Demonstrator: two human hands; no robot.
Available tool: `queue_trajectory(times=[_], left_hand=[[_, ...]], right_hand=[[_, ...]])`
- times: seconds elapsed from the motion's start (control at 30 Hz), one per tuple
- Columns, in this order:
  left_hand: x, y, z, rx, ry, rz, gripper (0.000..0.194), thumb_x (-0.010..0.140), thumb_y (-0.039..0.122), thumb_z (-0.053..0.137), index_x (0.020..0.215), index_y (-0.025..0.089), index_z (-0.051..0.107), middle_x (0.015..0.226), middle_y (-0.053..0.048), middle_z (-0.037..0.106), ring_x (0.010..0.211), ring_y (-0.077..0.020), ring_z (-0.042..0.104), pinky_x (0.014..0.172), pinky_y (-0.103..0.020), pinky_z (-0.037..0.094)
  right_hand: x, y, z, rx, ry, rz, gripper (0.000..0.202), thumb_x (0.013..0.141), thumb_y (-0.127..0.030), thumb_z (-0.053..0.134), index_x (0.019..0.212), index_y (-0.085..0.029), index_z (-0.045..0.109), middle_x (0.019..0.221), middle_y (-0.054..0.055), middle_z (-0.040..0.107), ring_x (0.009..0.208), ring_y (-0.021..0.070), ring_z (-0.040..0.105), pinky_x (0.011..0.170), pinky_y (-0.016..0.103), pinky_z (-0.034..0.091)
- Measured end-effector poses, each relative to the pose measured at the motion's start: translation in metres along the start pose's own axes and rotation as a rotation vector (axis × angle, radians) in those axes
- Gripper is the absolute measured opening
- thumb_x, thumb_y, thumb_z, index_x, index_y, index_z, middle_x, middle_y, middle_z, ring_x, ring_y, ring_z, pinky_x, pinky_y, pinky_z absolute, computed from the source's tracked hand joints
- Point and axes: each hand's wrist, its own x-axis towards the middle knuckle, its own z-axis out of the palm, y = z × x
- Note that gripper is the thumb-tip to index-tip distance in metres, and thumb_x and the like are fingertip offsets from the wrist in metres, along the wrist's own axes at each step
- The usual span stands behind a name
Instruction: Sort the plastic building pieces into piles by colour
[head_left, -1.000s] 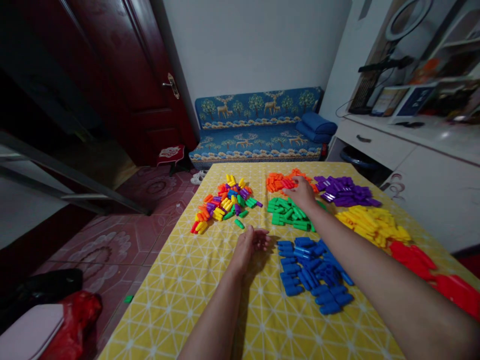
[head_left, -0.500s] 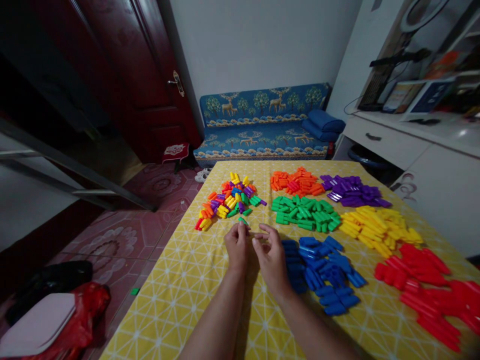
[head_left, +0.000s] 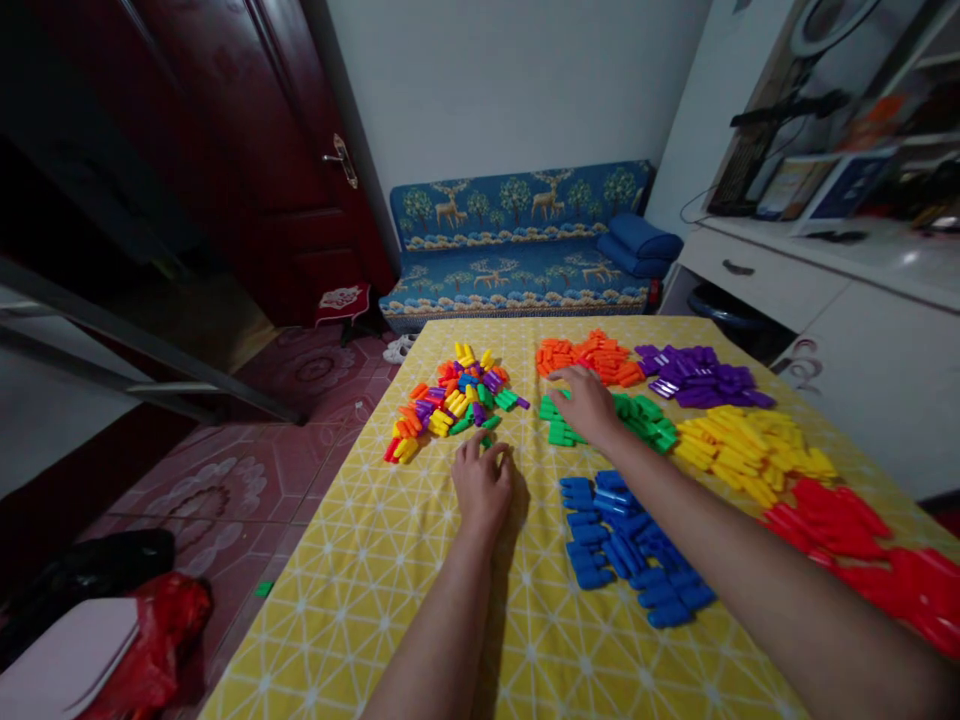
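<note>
My left hand [head_left: 482, 482] is low over the yellow cloth, its fingers curled down beside a small green piece [head_left: 487, 441] at the near edge of the mixed-colour pile [head_left: 454, 400]. Whether it grips that piece is unclear. My right hand [head_left: 585, 402] reaches over the green pile [head_left: 646, 421], fingertips near its left part, just in front of the orange pile [head_left: 616, 362]; anything under its fingers is hidden. Blue pieces [head_left: 626, 540] lie below my right forearm, which partly covers them. To the right are purple [head_left: 697, 375], yellow [head_left: 750, 452] and red [head_left: 832, 520] piles.
The table [head_left: 360, 600] has a yellow patterned cloth. Behind it stands a blue sofa [head_left: 517, 265]; a white cabinet [head_left: 862, 340] is at the right. On the floor at left lie a red bag [head_left: 176, 625] and a green piece [head_left: 264, 589].
My hands have moved apart. The right one has gone forward and right to the green pile, uncovering more blue pieces; the left has turned palm down near the small green piece.
</note>
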Motion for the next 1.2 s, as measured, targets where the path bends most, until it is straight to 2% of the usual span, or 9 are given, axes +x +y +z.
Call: queue_trajectory(times=[0.13,0.23,0.33,0.5,0.6,0.83,0.97,1.07,1.2], left_hand=[[0.002,0.000,0.000,0.195,-0.014,0.033,0.021,0.083,0.022,0.061,0.095,0.028,0.077,0.130,-0.005,0.062,0.118,-0.0284,0.053,0.101,-0.046,0.043],[0.003,-0.001,0.001,0.215,-0.015,0.037,0.020,0.083,0.023,0.061,0.092,0.030,0.077,0.130,-0.003,0.063,0.117,-0.0277,0.053,0.100,-0.046,0.044],[0.003,-0.002,0.002,0.216,-0.015,0.034,0.020,0.083,0.022,0.061,0.091,0.030,0.077,0.131,-0.002,0.062,0.118,-0.0273,0.053,0.100,-0.046,0.044],[0.003,-0.001,0.001,0.219,-0.019,0.031,0.019,0.082,0.021,0.061,0.088,0.029,0.077,0.130,-0.004,0.063,0.118,-0.0279,0.053,0.099,-0.046,0.044],[0.003,0.000,0.000,0.215,-0.022,0.033,0.019,0.082,0.021,0.061,0.088,0.029,0.077,0.130,-0.003,0.063,0.118,-0.0281,0.053,0.099,-0.046,0.045],[0.003,0.000,0.000,0.209,-0.023,0.036,0.020,0.082,0.021,0.060,0.088,0.029,0.077,0.130,-0.003,0.062,0.118,-0.0276,0.053,0.100,-0.046,0.044],[0.003,0.000,0.000,0.206,-0.018,0.037,0.020,0.082,0.021,0.060,0.088,0.029,0.077,0.130,-0.003,0.063,0.118,-0.0273,0.053,0.100,-0.045,0.044],[0.003,-0.001,0.001,0.210,-0.023,0.038,0.020,0.082,0.021,0.060,0.088,0.029,0.077,0.130,-0.003,0.062,0.118,-0.0277,0.053,0.100,-0.045,0.044],[0.003,-0.002,0.001,0.208,-0.022,0.042,0.020,0.082,0.021,0.060,0.088,0.030,0.077,0.130,-0.002,0.062,0.118,-0.0275,0.054,0.100,-0.046,0.044]], right_hand=[[0.040,0.036,0.006,-0.399,-0.225,0.163,0.052,0.086,-0.049,0.060,0.132,-0.023,0.061,0.135,0.017,0.053,0.125,0.0362,0.045,0.100,0.049,0.037],[0.051,0.046,0.013,-0.509,-0.328,0.223,0.064,0.084,-0.065,0.054,0.138,-0.030,0.055,0.143,0.015,0.047,0.129,0.0381,0.041,0.104,0.053,0.029],[0.056,0.050,0.016,-0.549,-0.367,0.236,0.068,0.082,-0.072,0.051,0.138,-0.032,0.056,0.145,0.014,0.047,0.130,0.0384,0.039,0.105,0.052,0.026],[0.058,0.050,0.015,-0.582,-0.356,0.189,0.064,0.085,-0.070,0.048,0.132,-0.029,0.062,0.133,0.015,0.058,0.126,0.0356,0.044,0.102,0.050,0.030],[0.058,0.051,0.015,-0.592,-0.368,0.170,0.065,0.087,-0.070,0.043,0.132,-0.027,0.062,0.133,0.015,0.058,0.127,0.0356,0.044,0.104,0.051,0.028],[0.061,0.052,0.020,-0.583,-0.491,0.207,0.076,0.086,-0.077,0.034,0.142,-0.029,0.051,0.152,0.016,0.040,0.140,0.0408,0.031,0.111,0.062,0.007],[0.061,0.049,0.021,-0.554,-0.427,0.199,0.073,0.091,-0.071,0.030,0.134,-0.020,0.060,0.144,0.021,0.048,0.137,0.0397,0.036,0.112,0.061,0.007],[0.062,0.047,0.022,-0.529,-0.370,0.184,0.070,0.095,-0.064,0.033,0.130,-0.010,0.060,0.141,0.024,0.050,0.134,0.0378,0.040,0.113,0.059,0.009],[0.065,0.049,0.023,-0.495,-0.285,0.203,0.056,0.096,-0.048,0.042,0.128,-0.004,0.057,0.135,0.027,0.052,0.127,0.0362,0.047,0.111,0.053,0.023]])
